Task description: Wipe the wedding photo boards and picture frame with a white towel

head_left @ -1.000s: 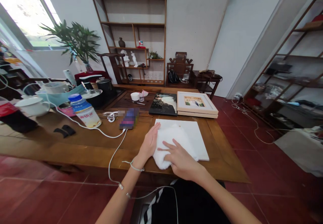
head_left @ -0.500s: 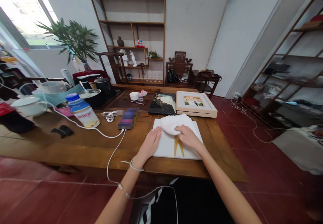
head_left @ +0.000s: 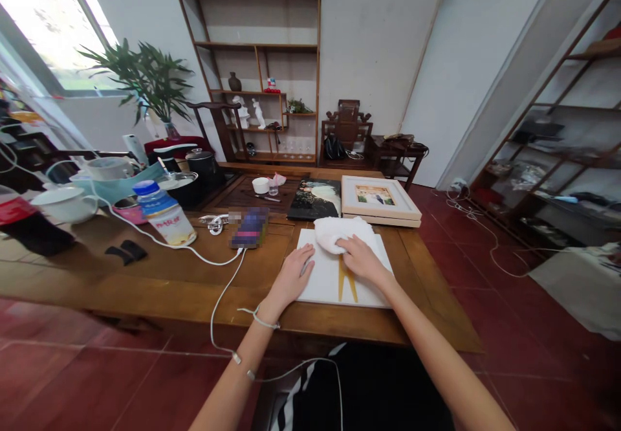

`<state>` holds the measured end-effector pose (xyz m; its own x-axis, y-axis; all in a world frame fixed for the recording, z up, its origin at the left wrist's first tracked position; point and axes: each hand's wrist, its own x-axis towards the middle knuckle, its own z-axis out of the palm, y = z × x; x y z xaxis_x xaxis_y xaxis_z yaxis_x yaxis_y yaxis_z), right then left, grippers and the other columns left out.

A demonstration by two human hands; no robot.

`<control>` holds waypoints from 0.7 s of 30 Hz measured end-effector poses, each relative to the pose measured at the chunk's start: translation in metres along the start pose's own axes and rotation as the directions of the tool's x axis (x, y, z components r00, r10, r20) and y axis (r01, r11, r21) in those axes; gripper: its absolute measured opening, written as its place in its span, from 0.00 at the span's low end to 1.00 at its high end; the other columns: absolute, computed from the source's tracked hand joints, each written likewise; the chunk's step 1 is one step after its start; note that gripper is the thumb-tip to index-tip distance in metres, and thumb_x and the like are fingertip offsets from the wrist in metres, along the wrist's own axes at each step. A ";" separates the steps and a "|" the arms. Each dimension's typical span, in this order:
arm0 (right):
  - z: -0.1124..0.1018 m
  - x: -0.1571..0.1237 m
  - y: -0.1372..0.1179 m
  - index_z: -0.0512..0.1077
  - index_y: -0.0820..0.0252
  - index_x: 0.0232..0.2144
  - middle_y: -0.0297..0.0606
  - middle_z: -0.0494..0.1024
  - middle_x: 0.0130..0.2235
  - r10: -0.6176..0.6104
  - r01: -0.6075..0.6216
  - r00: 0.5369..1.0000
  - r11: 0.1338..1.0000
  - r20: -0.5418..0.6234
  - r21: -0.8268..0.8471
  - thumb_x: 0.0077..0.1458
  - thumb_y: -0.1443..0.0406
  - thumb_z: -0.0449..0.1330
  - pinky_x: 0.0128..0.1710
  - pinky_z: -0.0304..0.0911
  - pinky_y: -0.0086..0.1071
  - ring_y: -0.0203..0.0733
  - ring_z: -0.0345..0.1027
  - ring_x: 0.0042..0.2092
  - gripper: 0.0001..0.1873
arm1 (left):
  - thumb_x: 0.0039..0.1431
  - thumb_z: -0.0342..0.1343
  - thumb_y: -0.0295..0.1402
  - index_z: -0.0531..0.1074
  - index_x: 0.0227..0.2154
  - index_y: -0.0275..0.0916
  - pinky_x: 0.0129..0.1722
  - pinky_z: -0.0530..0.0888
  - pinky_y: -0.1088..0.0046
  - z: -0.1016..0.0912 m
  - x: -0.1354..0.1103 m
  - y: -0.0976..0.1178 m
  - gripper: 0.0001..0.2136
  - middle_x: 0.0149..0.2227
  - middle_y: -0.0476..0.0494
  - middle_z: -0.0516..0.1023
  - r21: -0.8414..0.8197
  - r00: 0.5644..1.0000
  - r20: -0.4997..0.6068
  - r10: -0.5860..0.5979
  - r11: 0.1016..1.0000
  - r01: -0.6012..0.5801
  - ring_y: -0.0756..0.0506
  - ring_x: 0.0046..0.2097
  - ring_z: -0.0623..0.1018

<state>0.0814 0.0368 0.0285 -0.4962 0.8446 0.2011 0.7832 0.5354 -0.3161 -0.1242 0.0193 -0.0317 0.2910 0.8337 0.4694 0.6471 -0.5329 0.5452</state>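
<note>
My right hand (head_left: 359, 257) is closed on a bunched white cloth (head_left: 334, 232), pressing it against the upper part of a white rectangular panel (head_left: 320, 288). A yellow-brown stand leg (head_left: 346, 282), shaped like a narrow upside-down V, shows on the panel below the cloth. Its top is hidden by the cloth and my hand. At the panel's left edge lies my left hand (head_left: 294, 276), fingers stretched out and resting on the surface, with the thumb apart.
Behind the panel lie a framed photo (head_left: 381, 196) and a dark photo board (head_left: 305, 201). Left on the wooden table (head_left: 184, 288) are a phone (head_left: 248, 229) on a white cable, a blue-capped bottle (head_left: 162, 214), black pieces (head_left: 127, 251), a cola bottle (head_left: 39, 227) and pots.
The cloth and my right hand have shifted only slightly on the panel. My left fingers have bent a little, with the thumb more apart. The whole view has drifted slightly.
</note>
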 end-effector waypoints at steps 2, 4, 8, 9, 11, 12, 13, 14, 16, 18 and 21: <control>-0.007 -0.010 0.018 0.67 0.61 0.46 0.39 0.71 0.50 0.057 -0.057 0.998 0.998 -0.015 -0.019 0.44 0.77 0.44 0.58 0.43 0.40 0.42 0.61 0.53 0.27 | 0.60 0.45 0.31 0.67 0.49 0.37 0.57 0.62 0.58 0.001 0.000 -0.001 0.15 0.54 0.38 0.69 0.002 1.000 0.000 0.000 1.000 0.000 0.43 0.57 0.66; -0.012 -0.021 0.036 0.67 0.62 0.46 0.40 0.71 0.50 0.119 -0.120 0.992 0.991 -0.030 -0.055 0.44 0.77 0.43 0.59 0.42 0.42 0.43 0.60 0.53 0.27 | 0.60 0.45 0.31 0.67 0.49 0.36 0.58 0.61 0.58 0.002 -0.001 -0.001 0.16 0.54 0.37 0.69 0.007 1.000 0.007 0.002 1.000 -0.002 0.43 0.57 0.66; -0.017 -0.048 0.052 0.68 0.63 0.44 0.43 0.71 0.49 0.205 -0.208 0.978 0.971 -0.037 -0.118 0.43 0.78 0.43 0.60 0.40 0.45 0.44 0.53 0.59 0.26 | 0.61 0.44 0.31 0.65 0.51 0.35 0.59 0.59 0.56 0.001 -0.001 0.000 0.17 0.56 0.37 0.66 0.023 0.999 0.040 -0.003 1.000 0.002 0.43 0.59 0.63; -0.018 -0.057 0.048 0.68 0.63 0.43 0.44 0.71 0.49 0.208 -0.210 0.978 0.969 -0.031 -0.130 0.42 0.78 0.43 0.60 0.40 0.46 0.44 0.50 0.60 0.27 | 0.61 0.44 0.32 0.64 0.52 0.36 0.59 0.58 0.56 0.001 -0.002 0.000 0.17 0.57 0.37 0.65 0.026 0.999 0.053 -0.003 1.000 0.002 0.43 0.60 0.62; -0.021 -0.078 0.033 0.68 0.63 0.43 0.46 0.69 0.51 0.189 -0.187 0.982 0.972 -0.002 -0.143 0.41 0.79 0.43 0.60 0.40 0.47 0.44 0.46 0.62 0.27 | 0.61 0.43 0.32 0.62 0.54 0.37 0.59 0.56 0.54 0.001 -0.003 0.000 0.18 0.58 0.38 0.63 0.031 0.997 0.081 0.000 1.000 -0.002 0.43 0.61 0.59; -0.023 -0.089 0.023 0.68 0.63 0.42 0.46 0.68 0.53 0.172 -0.167 0.985 0.976 0.020 -0.142 0.40 0.79 0.43 0.60 0.40 0.47 0.43 0.45 0.62 0.27 | 0.62 0.42 0.32 0.61 0.54 0.38 0.59 0.55 0.54 0.001 -0.003 0.001 0.18 0.59 0.39 0.62 0.035 0.996 0.094 0.002 0.999 -0.005 0.43 0.62 0.57; -0.025 -0.099 0.011 0.69 0.62 0.41 0.46 0.67 0.54 0.153 -0.145 0.987 0.980 0.050 -0.137 0.40 0.79 0.43 0.61 0.40 0.46 0.42 0.45 0.62 0.27 | 0.62 0.42 0.32 0.61 0.55 0.38 0.60 0.54 0.54 0.001 -0.003 0.001 0.19 0.59 0.39 0.61 0.040 0.994 0.105 0.003 0.999 -0.007 0.43 0.62 0.56; -0.028 -0.109 0.000 0.69 0.61 0.40 0.45 0.66 0.55 0.139 -0.128 0.987 0.983 0.080 -0.130 0.40 0.79 0.43 0.61 0.40 0.45 0.41 0.45 0.62 0.26 | 0.62 0.42 0.32 0.60 0.55 0.39 0.60 0.54 0.54 0.001 -0.003 0.001 0.19 0.60 0.40 0.60 0.047 0.993 0.115 0.003 0.999 -0.009 0.43 0.63 0.55; -0.033 -0.124 -0.019 0.70 0.59 0.37 0.42 0.66 0.55 0.127 -0.112 0.982 0.987 0.138 -0.114 0.39 0.79 0.44 0.61 0.41 0.45 0.40 0.45 0.62 0.25 | 0.62 0.41 0.32 0.59 0.56 0.39 0.60 0.54 0.54 0.001 -0.003 0.001 0.19 0.60 0.40 0.59 0.062 0.992 0.129 0.002 0.998 -0.010 0.43 0.63 0.55; -0.036 -0.130 -0.027 0.70 0.58 0.37 0.42 0.65 0.56 0.138 -0.121 0.977 0.987 0.163 -0.110 0.39 0.79 0.44 0.61 0.41 0.44 0.40 0.45 0.62 0.25 | 0.62 0.41 0.32 0.59 0.56 0.40 0.60 0.53 0.54 0.000 -0.003 0.001 0.19 0.60 0.40 0.59 0.074 0.991 0.136 0.002 0.997 -0.012 0.43 0.63 0.54; -0.034 -0.119 -0.017 0.69 0.60 0.38 0.44 0.62 0.58 0.143 -0.128 0.979 0.986 0.143 -0.112 0.39 0.79 0.44 0.61 0.40 0.44 0.40 0.44 0.62 0.25 | 0.63 0.41 0.33 0.59 0.56 0.39 0.60 0.53 0.54 0.000 -0.003 0.002 0.19 0.60 0.40 0.59 0.067 0.990 0.138 0.002 0.998 -0.011 0.43 0.63 0.54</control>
<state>0.1399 -0.0724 0.0418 -0.4275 0.9038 0.0189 0.8771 0.4198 -0.2335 -0.1241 0.0162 -0.0320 0.3866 0.8447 0.3702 0.6894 -0.5313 0.4924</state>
